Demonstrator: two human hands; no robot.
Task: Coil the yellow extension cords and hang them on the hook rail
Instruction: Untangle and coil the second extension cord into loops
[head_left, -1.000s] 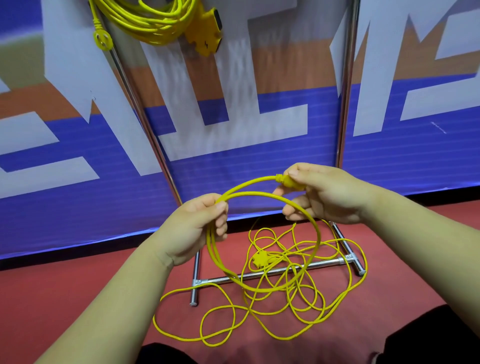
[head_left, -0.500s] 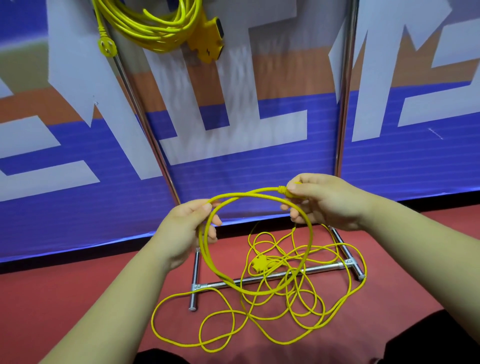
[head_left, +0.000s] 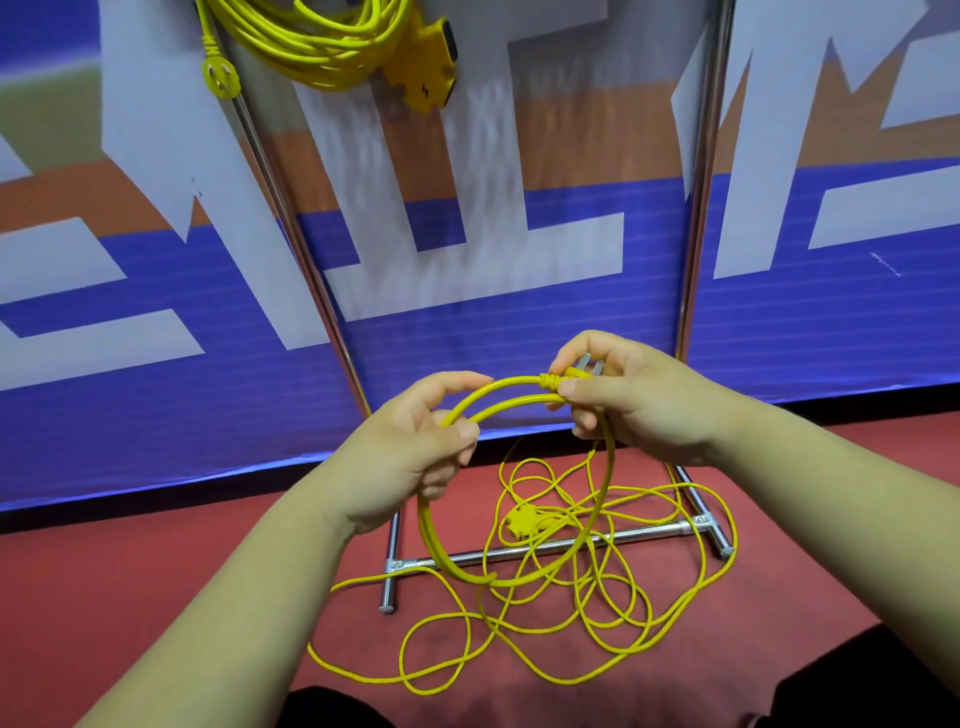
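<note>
My view: left hand (head_left: 415, 447) pinches yellow cord loop (head_left: 609, 478) at centre frame; right hand (head_left: 639, 405), at its 2 o'clock, pinches plug end (head_left: 558, 382). Loose cord (head_left: 597, 623) tangled on red floor (head_left: 130, 597) at 5 o'clock, across rack base bar (head_left: 644, 534). Coiled cord (head_left: 322, 47) hangs at 11 o'clock.

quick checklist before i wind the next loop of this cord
1. right hand pinches the plug: ok
2. left hand grips the loop: ok
3. loose cord on the floor untangled: not ok, strands cross many times
4. loose cord clear of the rack base: not ok, it lies over the bar
5. free hook above: cannot tell, out of view
6. other cord hung up: ok
</note>
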